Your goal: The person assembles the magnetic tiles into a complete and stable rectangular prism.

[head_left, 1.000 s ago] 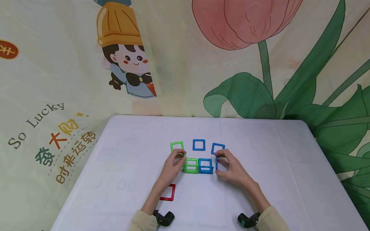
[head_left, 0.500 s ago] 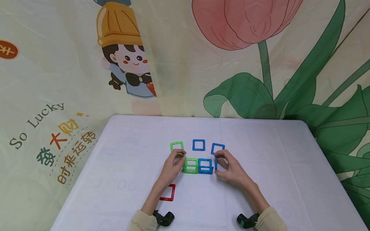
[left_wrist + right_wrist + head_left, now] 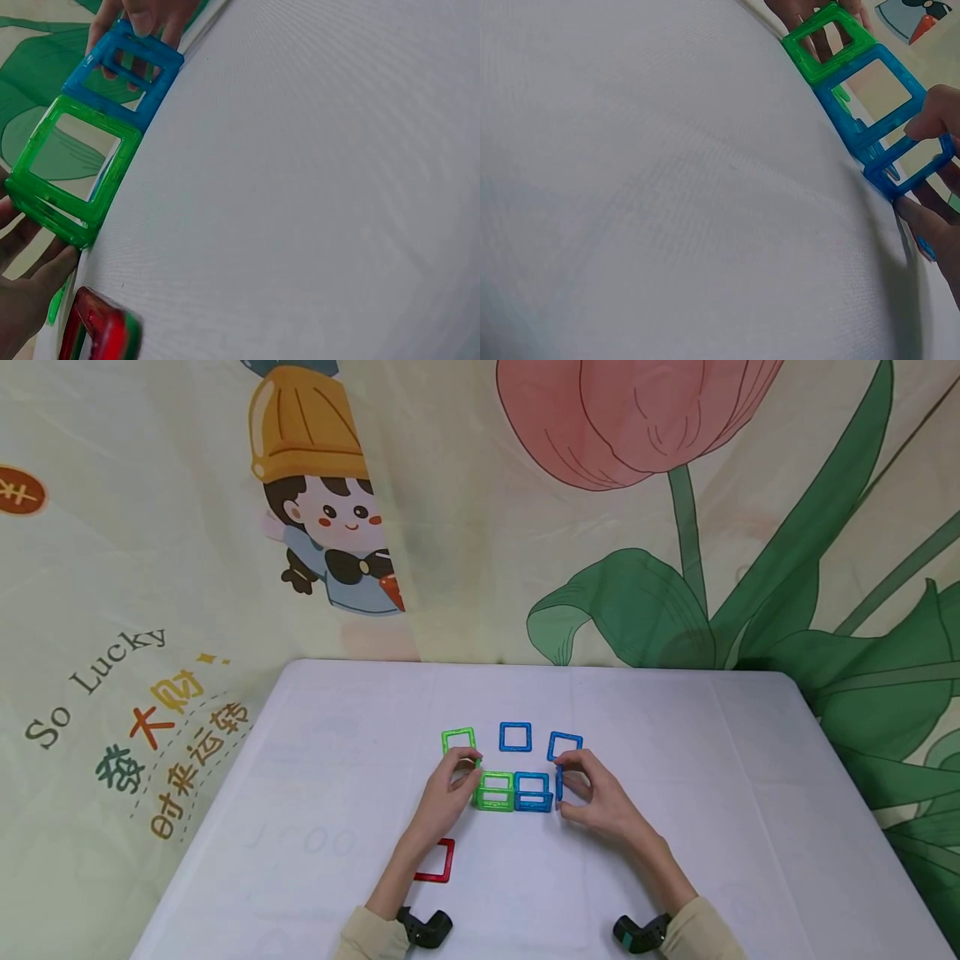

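Green and blue square magnetic tiles form a low joined row mid-table, a green front tile (image 3: 496, 792) on the left and a blue front tile (image 3: 533, 807) on the right. At the left end my left hand (image 3: 446, 797) pinches an upright green side tile (image 3: 46, 216) between thumb and fingers. My right hand (image 3: 603, 797) grips an upright blue tile (image 3: 558, 783) by its upper and lower edges, beside the row's right end. In the right wrist view this blue tile (image 3: 901, 186) stands at an angle against the row; full contact cannot be told.
Behind the row lie a loose green tile (image 3: 459, 732), a blue tile (image 3: 515, 748) and another blue tile (image 3: 567, 737), partly behind my right fingers. A red tile (image 3: 449, 862) lies by my left forearm. The white table (image 3: 675, 735) meets a printed curtain (image 3: 465, 527).
My right hand has shifted slightly left, bringing the blue tile closer to the row's right end. My left hand stays in place.
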{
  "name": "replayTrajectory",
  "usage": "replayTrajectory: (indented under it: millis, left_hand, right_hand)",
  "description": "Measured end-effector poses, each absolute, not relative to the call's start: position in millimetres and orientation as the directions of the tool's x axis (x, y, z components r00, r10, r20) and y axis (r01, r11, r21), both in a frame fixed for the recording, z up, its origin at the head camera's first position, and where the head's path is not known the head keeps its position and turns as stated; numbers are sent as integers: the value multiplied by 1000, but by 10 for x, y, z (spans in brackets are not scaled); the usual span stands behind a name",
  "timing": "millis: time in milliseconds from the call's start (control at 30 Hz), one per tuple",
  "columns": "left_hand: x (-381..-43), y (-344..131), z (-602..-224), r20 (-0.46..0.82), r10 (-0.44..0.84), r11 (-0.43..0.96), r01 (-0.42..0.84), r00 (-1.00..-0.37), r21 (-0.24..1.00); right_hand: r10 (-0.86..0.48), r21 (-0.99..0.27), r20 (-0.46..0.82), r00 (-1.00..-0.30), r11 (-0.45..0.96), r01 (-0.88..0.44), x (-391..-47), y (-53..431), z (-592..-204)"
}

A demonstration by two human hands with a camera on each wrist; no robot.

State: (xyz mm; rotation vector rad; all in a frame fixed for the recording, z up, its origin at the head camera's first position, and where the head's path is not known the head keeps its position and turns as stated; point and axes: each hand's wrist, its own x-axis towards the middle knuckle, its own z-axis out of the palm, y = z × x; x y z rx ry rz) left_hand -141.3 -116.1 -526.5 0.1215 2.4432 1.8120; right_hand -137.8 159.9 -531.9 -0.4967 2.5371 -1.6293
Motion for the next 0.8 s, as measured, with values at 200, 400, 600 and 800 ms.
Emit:
replayTrajectory:
  millis: [200,400,600,800]
  left_hand:
    - [-1422,-1169,-5283,-34,134,305,9,-990,952]
    - [-1413,-1162,-5264,-34,130,313,8,-991,950]
    - [-1415,-1161,-5276,-31,128,305,10,-991,952]
    - [-1413,-1164,-5283,-10,129,304,30,-992,952]
  right_hand:
    - [-314,-904,86,-945,375,-207,-1382,1597,-5328]
    - [-317,-911,81,-945,360,-199,-1390,1587,-5343]
    - [-333,-919,97,-938,332,-213,-1387,1568,-5336]
    - [-341,-919,108,-934,323,-225,-1389,1566,-5338]
